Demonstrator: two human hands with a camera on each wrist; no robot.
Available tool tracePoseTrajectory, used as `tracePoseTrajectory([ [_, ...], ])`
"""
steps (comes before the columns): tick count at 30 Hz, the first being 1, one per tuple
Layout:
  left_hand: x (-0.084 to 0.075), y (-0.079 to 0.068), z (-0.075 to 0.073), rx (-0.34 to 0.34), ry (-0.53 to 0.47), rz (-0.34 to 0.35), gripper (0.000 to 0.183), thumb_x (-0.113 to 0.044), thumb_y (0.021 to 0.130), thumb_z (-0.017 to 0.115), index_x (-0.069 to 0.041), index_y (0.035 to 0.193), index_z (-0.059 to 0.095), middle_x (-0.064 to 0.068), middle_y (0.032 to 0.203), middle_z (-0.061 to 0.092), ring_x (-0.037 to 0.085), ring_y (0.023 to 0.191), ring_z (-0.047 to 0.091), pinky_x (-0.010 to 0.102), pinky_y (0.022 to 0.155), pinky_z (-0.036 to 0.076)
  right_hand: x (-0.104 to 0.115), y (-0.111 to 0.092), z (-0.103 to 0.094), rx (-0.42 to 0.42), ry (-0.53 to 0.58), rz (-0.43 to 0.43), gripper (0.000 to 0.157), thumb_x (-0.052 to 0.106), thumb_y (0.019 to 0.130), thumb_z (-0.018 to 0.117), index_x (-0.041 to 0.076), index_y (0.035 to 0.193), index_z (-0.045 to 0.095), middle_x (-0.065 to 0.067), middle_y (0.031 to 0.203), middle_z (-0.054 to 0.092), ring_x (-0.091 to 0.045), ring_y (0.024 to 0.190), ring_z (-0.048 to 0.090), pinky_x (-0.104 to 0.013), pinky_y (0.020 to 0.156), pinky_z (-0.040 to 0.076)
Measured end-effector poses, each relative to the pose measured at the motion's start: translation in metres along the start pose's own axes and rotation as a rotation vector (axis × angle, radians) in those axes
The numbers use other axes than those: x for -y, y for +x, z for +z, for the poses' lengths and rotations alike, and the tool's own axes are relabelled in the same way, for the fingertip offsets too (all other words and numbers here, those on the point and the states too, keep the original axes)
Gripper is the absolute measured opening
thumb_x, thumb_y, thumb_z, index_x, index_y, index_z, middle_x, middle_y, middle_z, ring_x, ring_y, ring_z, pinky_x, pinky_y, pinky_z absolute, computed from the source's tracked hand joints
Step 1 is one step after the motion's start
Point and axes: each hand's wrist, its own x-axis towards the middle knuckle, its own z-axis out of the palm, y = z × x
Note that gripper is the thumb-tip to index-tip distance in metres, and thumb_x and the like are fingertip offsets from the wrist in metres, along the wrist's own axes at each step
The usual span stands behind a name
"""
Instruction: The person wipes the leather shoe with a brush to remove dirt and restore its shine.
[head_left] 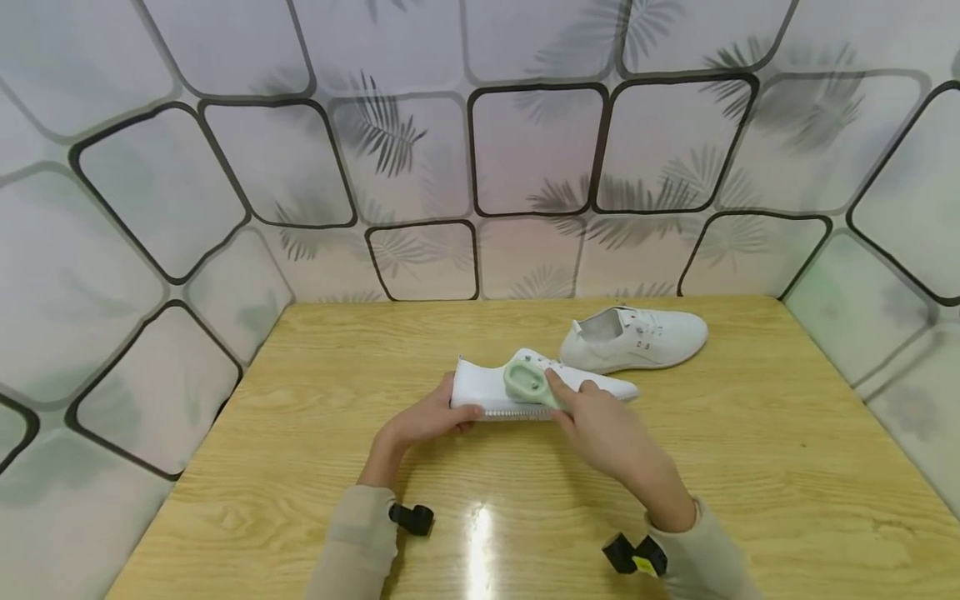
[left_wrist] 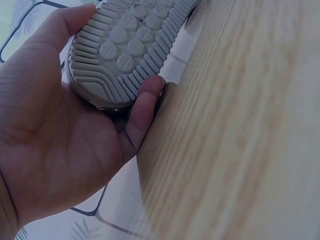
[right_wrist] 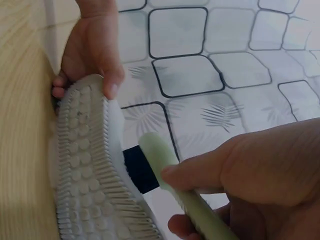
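Note:
A white lace-up shoe [head_left: 480,385] is tipped on its side, its ridged, studded sole [right_wrist: 85,160] turned toward the person. My left hand [head_left: 427,414] grips it by the heel, the thumb on the sole's edge and the fingers round the far side. In the left wrist view the heel end of the sole [left_wrist: 120,57] sits between thumb and fingers. My right hand [head_left: 611,433] holds a light green brush [right_wrist: 160,155] by its handle, index finger laid along it. The brush's dark bristles [right_wrist: 140,170] are against the side of the shoe.
A second white shoe [head_left: 667,340] stands upright on the wooden table [head_left: 750,467], just behind and right of the held one. A patterned white wall covering [head_left: 536,150] encloses the back and both sides. Small black devices [head_left: 411,519] are strapped at both wrists.

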Motion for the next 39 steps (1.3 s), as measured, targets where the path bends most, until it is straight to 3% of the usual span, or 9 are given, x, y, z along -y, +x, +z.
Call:
tracePoseTrajectory([
  [4, -0.001, 0.0, -0.001, -0.016, -0.001, -0.003, 0.059, -0.028, 0.099, 0.061, -0.006, 0.137, 0.023, 0.016, 0.105, 0.052, 0.021, 0.08, 0.054, 0.031, 0.069, 0.046, 0.0, -0.001, -0.002, -0.032, -0.077, 0.019, 0.055, 0.022, 0.099, 0.062, 0.01, 0.149, 0.045, -0.015, 0.083, 0.056, -0.02, 0.062, 0.05, -0.034, 0.048, 0.042],
  [12, 0.001, 0.0, 0.0, -0.015, 0.004, -0.003, 0.058, -0.027, 0.098, 0.062, -0.006, 0.136, 0.024, 0.015, 0.101, 0.053, 0.021, 0.079, 0.053, 0.031, 0.068, 0.045, -0.002, -0.005, -0.005, 0.061, 0.042, -0.028, 0.054, 0.025, 0.099, 0.061, 0.015, 0.15, 0.045, -0.012, 0.083, 0.059, -0.016, 0.062, 0.048, -0.032, 0.05, 0.041],
  [19, 0.001, 0.001, 0.0, -0.008, -0.001, -0.003, 0.057, -0.027, 0.099, 0.06, -0.005, 0.137, 0.023, 0.016, 0.106, 0.05, 0.021, 0.08, 0.052, 0.031, 0.069, 0.045, -0.005, -0.003, -0.005, 0.0, -0.02, -0.012, 0.054, 0.026, 0.1, 0.06, 0.013, 0.15, 0.044, -0.011, 0.082, 0.055, -0.016, 0.058, 0.044, -0.031, 0.048, 0.039],
  [23, 0.002, 0.001, -0.001, -0.007, 0.006, -0.003, 0.056, -0.026, 0.1, 0.06, -0.005, 0.137, 0.024, 0.015, 0.104, 0.051, 0.021, 0.08, 0.053, 0.03, 0.069, 0.046, -0.004, 0.001, 0.0, 0.014, 0.022, -0.049, 0.054, 0.024, 0.1, 0.06, 0.008, 0.15, 0.044, -0.01, 0.08, 0.055, -0.015, 0.061, 0.045, -0.03, 0.051, 0.039],
  [31, -0.002, 0.001, -0.001, -0.016, 0.033, -0.004, 0.057, -0.027, 0.099, 0.06, -0.003, 0.136, 0.024, 0.015, 0.1, 0.053, 0.021, 0.078, 0.054, 0.031, 0.069, 0.046, -0.01, -0.006, -0.011, 0.026, 0.031, 0.008, 0.054, 0.023, 0.1, 0.061, 0.011, 0.15, 0.044, -0.011, 0.084, 0.057, -0.016, 0.063, 0.046, -0.032, 0.051, 0.039],
  [36, 0.0, 0.001, -0.001, -0.014, 0.019, 0.001, 0.057, -0.027, 0.1, 0.06, -0.003, 0.136, 0.024, 0.015, 0.102, 0.052, 0.021, 0.079, 0.053, 0.031, 0.069, 0.046, -0.008, -0.001, -0.005, 0.041, 0.042, -0.026, 0.055, 0.024, 0.1, 0.06, 0.009, 0.15, 0.043, -0.01, 0.081, 0.055, -0.016, 0.061, 0.045, -0.03, 0.051, 0.039],
  [39, 0.001, 0.001, 0.0, -0.012, 0.022, 0.001, 0.057, -0.027, 0.099, 0.06, -0.002, 0.136, 0.024, 0.015, 0.102, 0.052, 0.021, 0.079, 0.053, 0.031, 0.068, 0.046, -0.009, -0.005, -0.009, 0.051, 0.052, -0.021, 0.054, 0.023, 0.099, 0.062, 0.009, 0.148, 0.046, -0.013, 0.087, 0.061, -0.017, 0.069, 0.051, -0.032, 0.055, 0.042],
])
